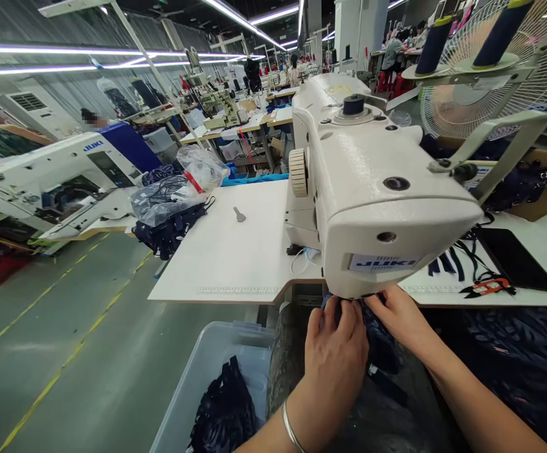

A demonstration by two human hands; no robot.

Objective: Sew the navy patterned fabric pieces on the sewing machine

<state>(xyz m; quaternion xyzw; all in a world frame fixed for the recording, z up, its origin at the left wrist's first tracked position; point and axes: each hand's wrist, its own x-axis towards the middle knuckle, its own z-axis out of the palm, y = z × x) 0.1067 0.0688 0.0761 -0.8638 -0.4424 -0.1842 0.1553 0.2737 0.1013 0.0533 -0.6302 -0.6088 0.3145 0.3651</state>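
Observation:
A white JUKI sewing machine [396, 163] stands in front of me, its head hiding the needle area. My left hand [337, 358], with a bangle at the wrist, reaches under the head with curled fingers on navy fabric [380, 340]. From the right, my right hand [398, 314] pinches the same fabric close to the head; its fingertips are partly hidden. The fabric hangs down between my hands towards my lap, where a dark strap end [389, 385] shows.
A clear plastic bin [198, 358] with navy pieces stands at lower left. On the white table [236, 258] lies a small metal tool [239, 214]. Orange-handled snips [488, 287] and a black tablet-like slab [519, 258] lie at right. Bagged navy pieces [170, 220] sit at the left edge.

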